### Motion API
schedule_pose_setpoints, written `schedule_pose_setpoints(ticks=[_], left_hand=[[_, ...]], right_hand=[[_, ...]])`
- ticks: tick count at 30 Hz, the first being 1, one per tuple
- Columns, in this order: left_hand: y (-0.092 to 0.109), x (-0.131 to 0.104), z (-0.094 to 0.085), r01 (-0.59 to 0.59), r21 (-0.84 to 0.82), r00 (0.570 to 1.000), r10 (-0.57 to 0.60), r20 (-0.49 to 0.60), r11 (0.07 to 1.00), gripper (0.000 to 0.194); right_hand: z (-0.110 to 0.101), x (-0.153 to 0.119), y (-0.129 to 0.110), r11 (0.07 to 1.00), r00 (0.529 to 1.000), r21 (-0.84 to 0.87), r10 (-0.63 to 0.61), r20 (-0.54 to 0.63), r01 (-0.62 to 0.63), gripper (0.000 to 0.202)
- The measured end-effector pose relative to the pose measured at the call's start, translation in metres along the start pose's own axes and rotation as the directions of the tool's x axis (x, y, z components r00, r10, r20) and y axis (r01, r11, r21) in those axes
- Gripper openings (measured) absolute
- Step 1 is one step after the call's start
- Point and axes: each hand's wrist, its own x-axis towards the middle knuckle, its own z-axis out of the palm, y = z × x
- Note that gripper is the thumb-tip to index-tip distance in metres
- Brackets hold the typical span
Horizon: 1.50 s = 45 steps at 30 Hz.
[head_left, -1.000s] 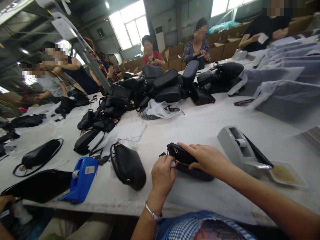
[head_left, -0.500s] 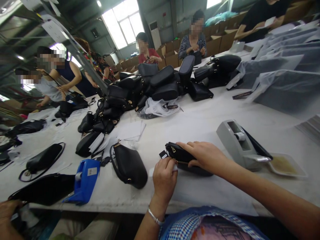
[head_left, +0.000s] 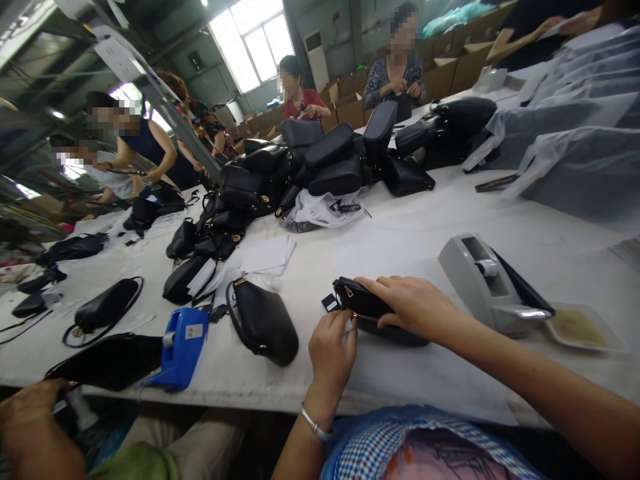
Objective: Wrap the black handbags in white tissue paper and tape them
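Observation:
A small black handbag (head_left: 400, 336) with gold zipper hardware lies on the table in front of me. My right hand (head_left: 417, 305) grips it from above, fingers along its top and thumb against the near side. At the bag's left end, the fingers of my left hand (head_left: 333, 350) are pinched together by a bit of gold hardware. Something white shows inside that hand, partly hidden by the fingers. Beside the bag's left end lies a black tag (head_left: 330, 303) with a white label. Another black handbag (head_left: 267, 320) with a strap stands to the left.
A grey tape dispenser (head_left: 477, 283) and a shallow tray (head_left: 585, 327) are on the right. To the left stands a blue tape dispenser (head_left: 183, 350). Black bags (head_left: 335, 175) are heaped behind, near white sheets (head_left: 270, 255). A co-worker's hand (head_left: 37, 413) is at lower left.
My view has shifted slightly, so the table scene sits a little differently. Both hands stay on the handbag; the left fingers have moved slightly at its end. The neighbour's hand at lower left shows more.

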Motion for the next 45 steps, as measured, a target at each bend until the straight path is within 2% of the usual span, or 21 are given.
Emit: schedule_pose_setpoints(ticks=[5, 8, 11, 14, 17, 20, 24, 27, 31, 33, 35, 38, 45], left_hand=[[-0.005, 0.012, -0.004, 0.168, -0.272, 0.982, -0.137, 0.13, 0.947, 0.017], [-0.006, 0.015, -0.006, 0.184, -0.338, 0.98, -0.147, 0.133, 0.923, 0.014], [-0.005, 0.013, -0.005, 0.145, -0.322, 0.989, -0.142, 0.034, 0.935, 0.014], [-0.003, 0.008, -0.001, 0.079, -0.235, 0.994, -0.093, -0.052, 0.969, 0.019], [-0.004, 0.004, 0.002, -0.01, -0.137, 0.998, 0.001, -0.07, 0.991, 0.018], [-0.005, 0.003, 0.004, -0.021, -0.13, 0.998, 0.013, -0.064, 0.991, 0.018], [-0.005, 0.002, 0.006, 0.046, -0.256, 0.997, -0.059, -0.041, 0.965, 0.015], [-0.006, 0.004, 0.008, 0.161, -0.394, 0.986, -0.167, 0.019, 0.905, 0.015], [-0.008, 0.01, 0.003, 0.269, -0.417, 0.963, -0.238, 0.125, 0.868, 0.018], [-0.008, 0.014, -0.003, 0.237, -0.367, 0.971, -0.207, 0.119, 0.9, 0.012], [-0.006, 0.016, -0.01, 0.157, -0.26, 0.986, -0.138, 0.091, 0.953, 0.008], [-0.007, 0.021, -0.016, 0.025, -0.099, 0.997, -0.018, 0.077, 0.995, 0.014], [-0.024, 0.034, -0.02, 0.022, -0.274, 0.984, 0.027, 0.174, 0.961, 0.005]], right_hand=[[0.004, 0.001, -0.001, 0.999, 1.0, -0.04, -0.006, 0.003, 0.006, 0.083], [0.004, 0.0, -0.001, 1.0, 1.0, -0.03, -0.007, 0.0, 0.007, 0.082], [0.004, 0.0, 0.002, 1.0, 1.0, -0.017, -0.006, -0.004, 0.006, 0.081], [0.004, 0.001, 0.004, 1.0, 1.0, -0.007, -0.012, -0.006, 0.012, 0.082], [0.004, 0.0, 0.005, 1.0, 1.0, -0.011, -0.009, -0.007, 0.009, 0.082], [0.004, 0.0, 0.003, 1.0, 1.0, -0.017, -0.013, -0.009, 0.013, 0.082], [0.002, 0.0, -0.003, 0.999, 1.0, -0.033, -0.017, 0.008, 0.017, 0.084], [0.001, 0.0, -0.008, 0.999, 1.0, -0.049, -0.001, 0.026, 0.002, 0.086], [-0.001, -0.002, -0.012, 0.998, 0.999, -0.061, 0.002, 0.039, 0.001, 0.084], [-0.002, -0.003, -0.013, 0.998, 1.0, -0.065, -0.001, 0.031, 0.003, 0.084], [-0.001, -0.003, -0.012, 0.998, 1.0, -0.062, -0.003, 0.02, 0.004, 0.083], [0.002, -0.003, -0.008, 0.999, 1.0, -0.043, -0.014, 0.024, 0.015, 0.08], [0.004, -0.002, 0.003, 0.999, 0.998, -0.017, -0.031, 0.054, 0.032, 0.073]])
